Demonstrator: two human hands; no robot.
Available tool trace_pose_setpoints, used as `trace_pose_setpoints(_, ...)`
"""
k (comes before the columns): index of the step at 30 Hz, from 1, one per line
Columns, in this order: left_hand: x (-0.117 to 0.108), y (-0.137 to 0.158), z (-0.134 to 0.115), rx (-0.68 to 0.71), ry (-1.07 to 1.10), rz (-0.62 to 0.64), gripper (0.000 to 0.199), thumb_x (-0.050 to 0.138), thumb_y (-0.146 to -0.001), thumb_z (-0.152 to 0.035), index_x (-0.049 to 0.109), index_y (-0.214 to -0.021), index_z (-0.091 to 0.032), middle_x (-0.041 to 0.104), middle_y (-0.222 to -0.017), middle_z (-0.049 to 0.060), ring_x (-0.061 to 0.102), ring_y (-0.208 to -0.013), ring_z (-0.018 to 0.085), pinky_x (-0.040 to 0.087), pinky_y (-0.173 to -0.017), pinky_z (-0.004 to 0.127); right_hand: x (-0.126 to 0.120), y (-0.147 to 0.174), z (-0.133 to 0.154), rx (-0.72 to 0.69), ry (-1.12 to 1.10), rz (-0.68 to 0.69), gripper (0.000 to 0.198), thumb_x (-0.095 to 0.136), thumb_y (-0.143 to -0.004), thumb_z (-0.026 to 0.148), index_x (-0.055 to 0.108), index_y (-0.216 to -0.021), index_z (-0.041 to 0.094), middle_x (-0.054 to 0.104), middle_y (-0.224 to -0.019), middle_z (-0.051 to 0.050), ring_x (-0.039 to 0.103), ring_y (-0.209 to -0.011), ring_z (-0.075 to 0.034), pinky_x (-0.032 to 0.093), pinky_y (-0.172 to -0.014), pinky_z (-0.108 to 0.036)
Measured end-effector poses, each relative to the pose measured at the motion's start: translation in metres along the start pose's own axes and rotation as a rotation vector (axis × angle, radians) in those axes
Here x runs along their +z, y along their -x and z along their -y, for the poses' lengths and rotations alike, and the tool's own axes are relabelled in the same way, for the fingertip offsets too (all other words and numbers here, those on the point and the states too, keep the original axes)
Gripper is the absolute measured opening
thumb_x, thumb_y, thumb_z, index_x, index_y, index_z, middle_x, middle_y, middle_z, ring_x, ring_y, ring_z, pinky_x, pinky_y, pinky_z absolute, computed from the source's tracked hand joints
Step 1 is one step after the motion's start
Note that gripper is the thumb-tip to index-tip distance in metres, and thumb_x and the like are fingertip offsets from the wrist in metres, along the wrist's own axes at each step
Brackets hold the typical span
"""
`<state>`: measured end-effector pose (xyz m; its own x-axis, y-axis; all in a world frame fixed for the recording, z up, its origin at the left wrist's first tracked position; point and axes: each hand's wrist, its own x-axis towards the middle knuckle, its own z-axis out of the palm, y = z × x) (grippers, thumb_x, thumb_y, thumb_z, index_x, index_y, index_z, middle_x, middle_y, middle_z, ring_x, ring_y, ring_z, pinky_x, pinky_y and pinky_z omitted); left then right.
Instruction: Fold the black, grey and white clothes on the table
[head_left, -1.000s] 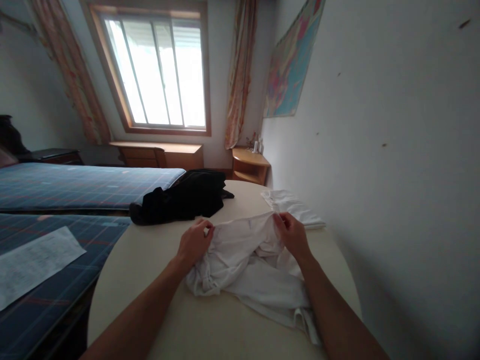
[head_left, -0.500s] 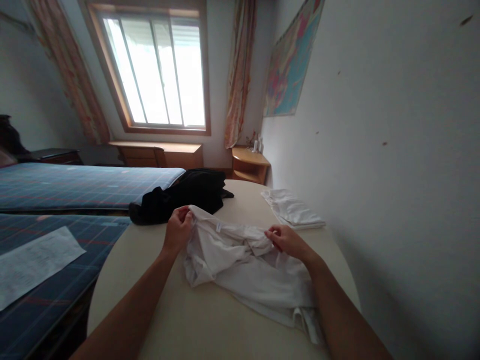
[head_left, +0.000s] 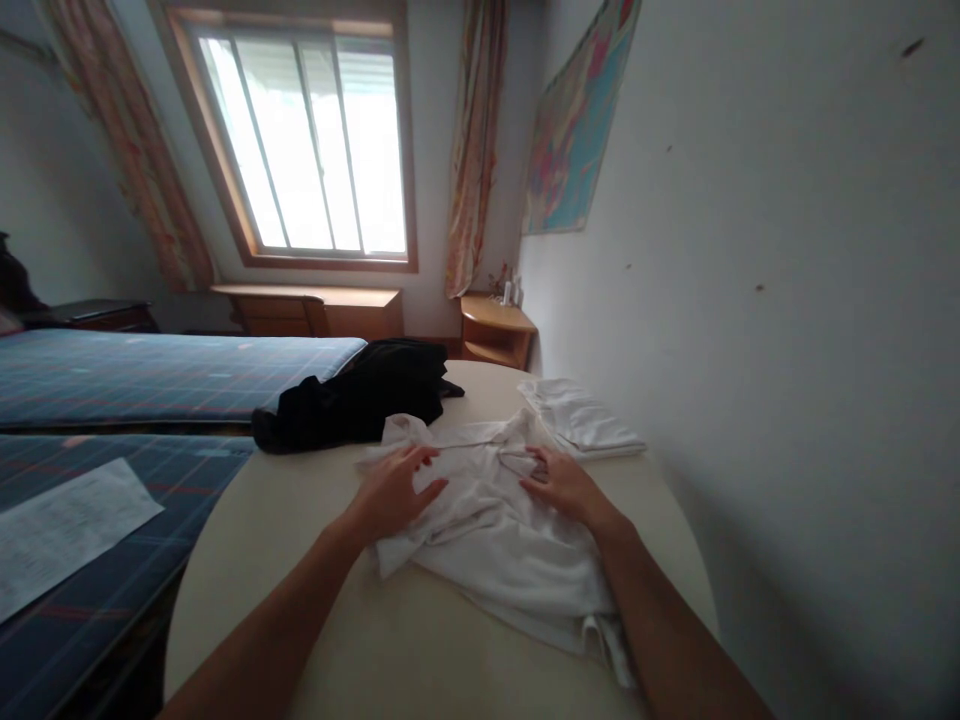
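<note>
A crumpled white garment (head_left: 480,500), its exact kind unclear, lies spread on the round cream table (head_left: 360,640). On its left part rests my left hand (head_left: 397,490), thumb apart from the fingers, gripping nothing. My right hand (head_left: 562,485) is at the upper right of the cloth, its fingers spread and touching the folds. The garment's upper edge lies beyond both hands, and one narrow end hangs toward me beside my right forearm.
Black clothing (head_left: 360,395) lies at the table's far left edge. A folded white cloth (head_left: 585,415) sits at the far right, near the wall (head_left: 787,400). Left of the table are plaid mattresses (head_left: 165,370), with a paper sheet (head_left: 75,530) on the nearer one.
Both hands have let go of the garment's upper edge, which now lies on the table. My left hand has moved right and toward me; both hands have opened over the cloth.
</note>
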<state>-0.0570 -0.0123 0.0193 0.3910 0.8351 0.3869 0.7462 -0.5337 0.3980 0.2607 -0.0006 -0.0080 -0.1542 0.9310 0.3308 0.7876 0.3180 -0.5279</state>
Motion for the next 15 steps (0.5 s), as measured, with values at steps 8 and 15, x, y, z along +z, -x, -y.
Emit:
trace_pose_setpoints(8,-0.005,0.005,-0.01,0.07,0.044,0.322,0.016,0.066,-0.084,-0.035,0.069,-0.095,-0.024,0.07,-0.091,0.001,0.064,-0.081,0.018,0.044,-0.071,0.026,-0.014,-0.005,0.005,0.346,0.03,-0.071,0.02,0.058,-0.087,0.034,0.067,-0.096,0.019,0.071,-0.07,-0.005,0.068,-0.066,-0.021,0.049,-0.061,-0.028)
trace_pose_setpoints(15,-0.018,-0.007,0.013,-0.366,-0.168,-0.217,0.019,0.055,-0.092,-0.034,0.065,-0.106,-0.026,0.07,-0.086,0.001,0.067,-0.076,0.02,0.04,-0.062,0.026,-0.004,-0.009,0.01,0.07,-0.365,-0.328,0.058,0.056,-0.089,0.037,0.038,-0.142,0.023,0.055,-0.141,-0.015,0.055,-0.128,-0.025,0.054,-0.093,-0.042)
